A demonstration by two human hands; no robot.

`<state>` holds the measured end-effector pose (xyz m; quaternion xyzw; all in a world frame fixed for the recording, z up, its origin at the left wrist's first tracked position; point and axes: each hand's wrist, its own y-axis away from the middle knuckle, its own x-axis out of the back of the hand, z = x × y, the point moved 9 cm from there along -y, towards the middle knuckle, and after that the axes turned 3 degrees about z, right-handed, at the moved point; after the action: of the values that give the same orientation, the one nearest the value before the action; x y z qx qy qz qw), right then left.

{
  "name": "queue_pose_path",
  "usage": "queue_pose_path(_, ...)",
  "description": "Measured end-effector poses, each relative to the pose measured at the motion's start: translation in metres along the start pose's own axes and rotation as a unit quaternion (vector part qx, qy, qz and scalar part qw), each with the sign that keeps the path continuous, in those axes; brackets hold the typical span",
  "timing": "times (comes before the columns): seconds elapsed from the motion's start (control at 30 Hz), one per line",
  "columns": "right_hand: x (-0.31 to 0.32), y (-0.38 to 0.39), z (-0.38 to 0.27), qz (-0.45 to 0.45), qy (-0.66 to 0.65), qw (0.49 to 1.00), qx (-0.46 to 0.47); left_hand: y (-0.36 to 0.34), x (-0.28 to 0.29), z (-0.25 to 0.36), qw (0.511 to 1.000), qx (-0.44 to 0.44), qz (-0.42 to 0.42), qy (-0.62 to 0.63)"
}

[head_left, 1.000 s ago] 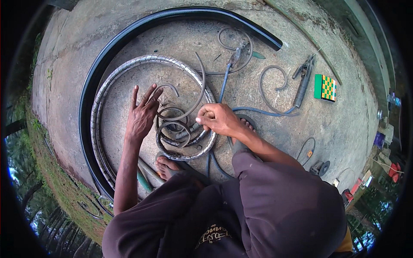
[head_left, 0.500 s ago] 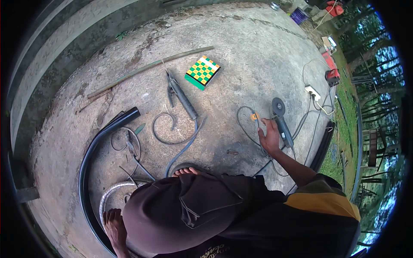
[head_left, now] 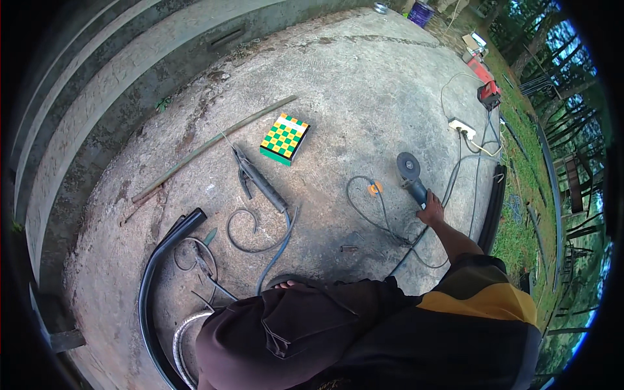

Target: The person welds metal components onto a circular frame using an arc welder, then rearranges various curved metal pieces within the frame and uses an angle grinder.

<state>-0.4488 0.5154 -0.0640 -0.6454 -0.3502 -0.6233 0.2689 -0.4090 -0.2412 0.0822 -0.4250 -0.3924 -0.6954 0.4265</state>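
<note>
My right hand [head_left: 431, 211] is closed round the rear end of a dark angle grinder [head_left: 416, 190], whose black disc [head_left: 409, 166] points away from me. The grinder is at or just above the concrete; I cannot tell whether it has lifted. Left of it lies a small round orange thing [head_left: 375, 188] beside a loop of grey cable [head_left: 349, 195]. My left hand is out of view. Further left, a welding electrode holder [head_left: 263, 187] with a thin rod in its jaw lies on the ground, its blue-grey cable [head_left: 276, 253] running back toward my foot [head_left: 286, 284].
A green and yellow checkered box [head_left: 286, 138] lies beyond the holder, near a long thin pole [head_left: 218, 147]. A black bent tube [head_left: 151, 270] and a ground clamp [head_left: 205, 265] are at left. At right are a white power strip [head_left: 461, 129], a red and black machine [head_left: 489, 94] and black tubes [head_left: 495, 205].
My right hand has moved from open beside the grinder to closed on its rear end. The grinder's angle has shifted slightly. My left hand has gone out of view, and the view has turned.
</note>
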Motion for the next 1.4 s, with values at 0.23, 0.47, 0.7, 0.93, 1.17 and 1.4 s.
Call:
queue_pose_path(0.23, -0.022, -0.023, -0.037, -0.156, 0.057, 0.984, -0.059, 0.015, -0.011, 0.006, 0.996, 0.067, -0.053, 0.037)
queue_pose_path(0.47, 0.023, 0.088, -0.158, -0.081, -0.229, 0.965, 0.094, 0.029, -0.004, 0.004, 0.969, 0.052, 0.002, 0.243)
queue_pose_path(0.7, 0.085, 0.19, -0.418, -0.23, -0.171, 0.835, 0.47, 0.022, 0.002, 0.012, 0.932, 0.163, 0.005, 0.323)
queue_pose_path(0.93, 0.084, 0.391, -0.592, -0.287, -0.279, 0.575, 0.713, 0.035, -0.039, 0.002, 0.598, 0.185, 0.342, 0.701)
queue_pose_path(1.17, 0.038, 0.493, -0.571, -0.544, -0.346, 0.397, 0.653, 0.142, -0.1, -0.03, 0.359, 0.368, 0.516, 0.685)
queue_pose_path(1.4, -0.046, 0.524, -0.544, -0.883, -0.207, 0.285, 0.309, 0.122, -0.088, -0.016, 0.534, 0.428, 0.414, 0.6)
